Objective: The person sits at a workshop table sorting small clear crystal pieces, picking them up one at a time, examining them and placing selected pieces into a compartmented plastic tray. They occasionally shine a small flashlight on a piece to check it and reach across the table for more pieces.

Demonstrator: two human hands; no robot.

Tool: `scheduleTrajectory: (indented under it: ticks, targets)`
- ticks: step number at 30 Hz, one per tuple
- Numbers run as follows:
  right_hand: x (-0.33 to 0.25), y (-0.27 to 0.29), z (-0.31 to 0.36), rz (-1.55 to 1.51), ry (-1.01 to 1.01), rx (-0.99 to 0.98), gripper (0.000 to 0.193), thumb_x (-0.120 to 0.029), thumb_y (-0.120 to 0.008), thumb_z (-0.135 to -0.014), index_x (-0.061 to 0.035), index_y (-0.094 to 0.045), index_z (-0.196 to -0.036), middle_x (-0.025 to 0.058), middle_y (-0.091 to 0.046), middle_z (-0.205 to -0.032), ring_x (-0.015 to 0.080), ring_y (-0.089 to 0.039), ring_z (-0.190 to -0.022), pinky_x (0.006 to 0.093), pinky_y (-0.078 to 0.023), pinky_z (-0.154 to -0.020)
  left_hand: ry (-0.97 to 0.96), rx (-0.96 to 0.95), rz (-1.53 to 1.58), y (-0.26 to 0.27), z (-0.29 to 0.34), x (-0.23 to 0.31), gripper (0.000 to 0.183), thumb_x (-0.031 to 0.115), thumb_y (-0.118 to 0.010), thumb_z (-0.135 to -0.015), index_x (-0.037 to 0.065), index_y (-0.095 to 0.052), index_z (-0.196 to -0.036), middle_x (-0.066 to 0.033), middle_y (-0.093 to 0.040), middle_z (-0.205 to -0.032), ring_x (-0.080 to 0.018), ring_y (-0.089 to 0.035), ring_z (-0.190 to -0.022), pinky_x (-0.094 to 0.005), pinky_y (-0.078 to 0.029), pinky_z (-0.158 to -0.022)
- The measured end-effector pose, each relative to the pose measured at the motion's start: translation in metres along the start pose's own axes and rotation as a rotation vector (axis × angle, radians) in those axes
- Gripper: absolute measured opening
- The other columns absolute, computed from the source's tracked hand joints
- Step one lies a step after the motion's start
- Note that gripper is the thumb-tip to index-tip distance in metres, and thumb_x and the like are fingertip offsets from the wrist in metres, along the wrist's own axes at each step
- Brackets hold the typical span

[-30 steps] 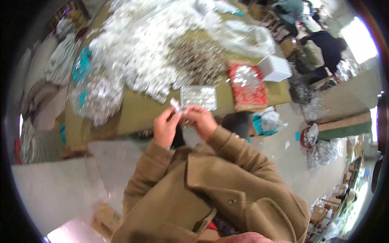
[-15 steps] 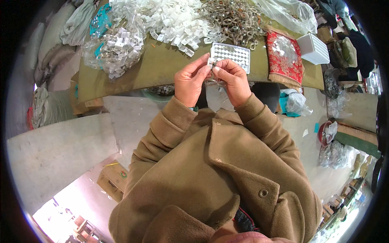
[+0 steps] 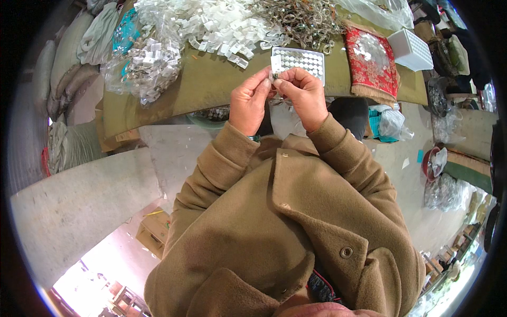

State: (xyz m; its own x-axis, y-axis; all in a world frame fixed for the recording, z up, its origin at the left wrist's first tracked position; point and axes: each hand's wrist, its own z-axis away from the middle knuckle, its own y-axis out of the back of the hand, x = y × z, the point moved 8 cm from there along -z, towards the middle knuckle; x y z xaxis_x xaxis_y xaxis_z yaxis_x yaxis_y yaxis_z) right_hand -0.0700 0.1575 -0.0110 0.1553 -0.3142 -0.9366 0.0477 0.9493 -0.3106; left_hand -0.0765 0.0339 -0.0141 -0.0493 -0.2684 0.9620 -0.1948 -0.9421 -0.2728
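Above the table's near edge, my left hand (image 3: 248, 104) and my right hand (image 3: 304, 98) meet fingertip to fingertip, both closed in a pinch. A small whitish plastic piece (image 3: 275, 63) stands up from the fingertips of my left hand. My right thumb and forefinger press on a small dark, shiny band-like thing (image 3: 274, 77) right against it; most of it is hidden by the fingers. Just beyond my right hand lies a white tray (image 3: 320, 55) holding rows of round white pieces.
Heaps of clear-white plastic pieces (image 3: 222, 31) and shiny bands (image 3: 303, 24) cover the table (image 3: 203, 79). A filled plastic bag (image 3: 153, 68) lies left. To the right are a red patterned cloth (image 3: 364, 79) with whitish bits and a white block-like tray (image 3: 412, 50).
The whitish piece now stands higher above my fingertips, over the tray's near left corner. Both hands remain pinched together. The whole view has shifted slightly.
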Motion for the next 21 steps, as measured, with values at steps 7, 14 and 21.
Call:
scheduleTrajectory:
  ticks: [7, 14, 21]
  targets:
    - [0.0, 0.006, 0.001, 0.0, 0.015, 0.001, 0.003, -0.004, -0.063, -0.086, -0.0035, -0.061, -0.087, -0.0014, -0.061, -0.077, 0.0051, -0.054, -0.068, 0.02, -0.043, -0.062, -0.095, -0.041, -0.299, -0.001, -0.004, 0.012, 0.028, 0.009, -0.055, -0.095, -0.003, -0.06, -0.12, -0.0056, -0.066, -0.104, -0.0075, -0.06, -0.088, -0.0231, -0.051, -0.075]
    - [0.014, 0.004, 0.001, -0.135, -0.107, -0.215, 0.003, -0.003, -0.059, -0.088, -0.005, -0.058, -0.09, -0.001, -0.058, -0.08, 0.0074, -0.054, -0.071, 0.0223, -0.042, -0.065, 0.301, -0.227, -0.124, 0.01, -0.018, 0.007, 0.028, 0.009, -0.063, -0.091, 0.0, -0.062, -0.117, -0.004, -0.066, -0.106, -0.0078, -0.062, -0.088, -0.0223, -0.054, -0.075]
    - [0.013, 0.007, -0.001, -0.257, -0.112, -0.229, 0.005, -0.002, -0.056, -0.09, -0.0058, -0.056, -0.093, -0.0007, -0.057, -0.082, 0.0083, -0.052, -0.072, 0.023, -0.042, -0.067, 0.129, -0.056, 0.069, 0.002, -0.011, 0.0, 0.03, 0.002, -0.064, -0.089, -0.002, -0.062, -0.119, -0.0065, -0.067, -0.102, -0.0097, -0.062, -0.087, -0.024, -0.055, -0.077]
